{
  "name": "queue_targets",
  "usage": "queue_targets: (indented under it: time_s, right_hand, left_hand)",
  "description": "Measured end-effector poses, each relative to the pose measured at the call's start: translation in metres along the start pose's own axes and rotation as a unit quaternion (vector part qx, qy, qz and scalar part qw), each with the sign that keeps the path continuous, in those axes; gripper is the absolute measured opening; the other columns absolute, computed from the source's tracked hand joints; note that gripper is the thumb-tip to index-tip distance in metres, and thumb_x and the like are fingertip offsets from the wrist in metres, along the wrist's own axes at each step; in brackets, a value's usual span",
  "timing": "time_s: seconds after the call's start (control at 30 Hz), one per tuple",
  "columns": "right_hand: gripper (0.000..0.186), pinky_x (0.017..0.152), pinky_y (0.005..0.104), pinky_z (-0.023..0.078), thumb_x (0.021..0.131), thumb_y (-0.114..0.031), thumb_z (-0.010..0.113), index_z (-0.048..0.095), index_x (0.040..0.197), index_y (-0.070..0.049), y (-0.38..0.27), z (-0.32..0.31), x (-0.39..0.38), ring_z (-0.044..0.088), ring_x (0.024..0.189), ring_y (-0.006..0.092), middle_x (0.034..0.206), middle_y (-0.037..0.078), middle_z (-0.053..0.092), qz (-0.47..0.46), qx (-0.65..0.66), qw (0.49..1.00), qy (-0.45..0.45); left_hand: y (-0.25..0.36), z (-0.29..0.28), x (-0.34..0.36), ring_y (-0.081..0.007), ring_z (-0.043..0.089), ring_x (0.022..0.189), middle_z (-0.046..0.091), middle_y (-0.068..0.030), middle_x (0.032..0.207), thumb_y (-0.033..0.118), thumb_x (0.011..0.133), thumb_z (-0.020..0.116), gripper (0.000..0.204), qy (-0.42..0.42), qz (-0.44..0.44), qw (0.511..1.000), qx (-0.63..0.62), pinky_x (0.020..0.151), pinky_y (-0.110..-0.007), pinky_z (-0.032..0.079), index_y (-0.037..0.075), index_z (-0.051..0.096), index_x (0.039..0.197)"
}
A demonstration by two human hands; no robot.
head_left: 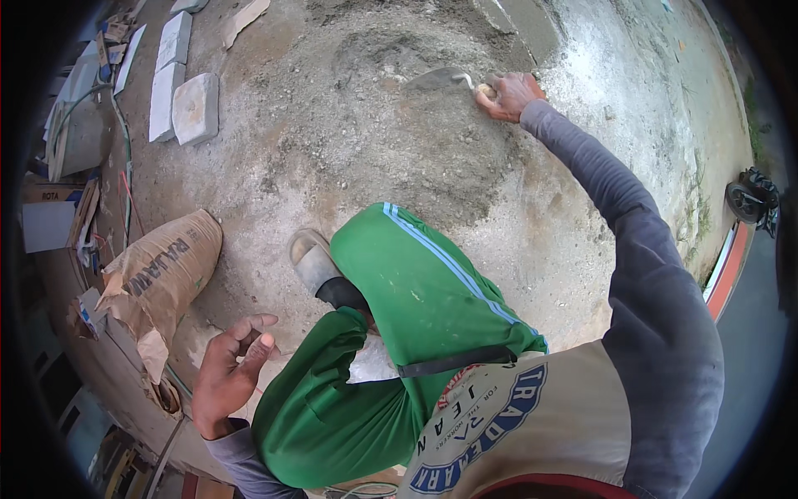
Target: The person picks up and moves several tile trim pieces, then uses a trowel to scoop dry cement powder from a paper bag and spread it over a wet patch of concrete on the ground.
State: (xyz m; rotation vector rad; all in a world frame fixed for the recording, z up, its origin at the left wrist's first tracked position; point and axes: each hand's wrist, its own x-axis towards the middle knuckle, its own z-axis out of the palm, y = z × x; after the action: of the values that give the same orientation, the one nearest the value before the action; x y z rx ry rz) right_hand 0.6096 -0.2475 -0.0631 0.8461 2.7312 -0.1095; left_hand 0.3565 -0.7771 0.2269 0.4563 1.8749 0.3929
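Observation:
My right hand [517,96] is closed round the handle of a trowel [439,79], with that arm stretched far forward. The trowel's metal blade points left and lies low over loose grey sandy mix [407,158] spread on the ground. Near my bent left knee, my left hand [229,376] hangs in the air with its fingers loosely curled and apart, holding nothing. The closest thing to it is a crumpled brown paper sack [187,262], standing just beyond and apart from the fingers.
Several pale blocks [195,108] stand at the far left. Beside them are a hose [125,158], boards and a grey container [87,133]. My shoe [309,259] rests on the ground in front of me. At the right edge sits a dark wheeled object [752,198] near a red-brown curb [731,270].

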Motion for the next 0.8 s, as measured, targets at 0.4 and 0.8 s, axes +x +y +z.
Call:
queue_targets:
  time_s: [0.4,0.8]
  right_hand:
    - [0.062,0.092,0.0491,0.058,0.101,-0.056,0.05,0.082,0.098,-0.003,-0.09,0.011,-0.045,0.078,0.092,0.0404,0.092,0.025,0.078,0.003,0.037,0.997,-0.074]
    - [0.062,0.098,0.0489,0.052,0.105,-0.055,0.046,0.078,0.112,-0.003,-0.129,0.02,-0.001,0.075,0.103,0.0375,0.1,0.026,0.076,-0.048,0.061,0.995,-0.065]
  left_hand:
    - [-0.006,-0.002,-0.001,-0.0131,0.065,0.091,0.071,-0.0056,0.091,0.024,0.11,0.065,0.038,-0.004,-0.012,1.0,-0.028,0.087,-0.031,0.051,-0.005,0.064,0.135]
    - [-0.004,-0.006,0.004,-0.0125,0.064,0.091,0.071,-0.0048,0.09,0.023,0.11,0.065,0.038,0.001,-0.003,1.0,-0.005,0.089,-0.031,0.05,-0.005,0.064,0.136]
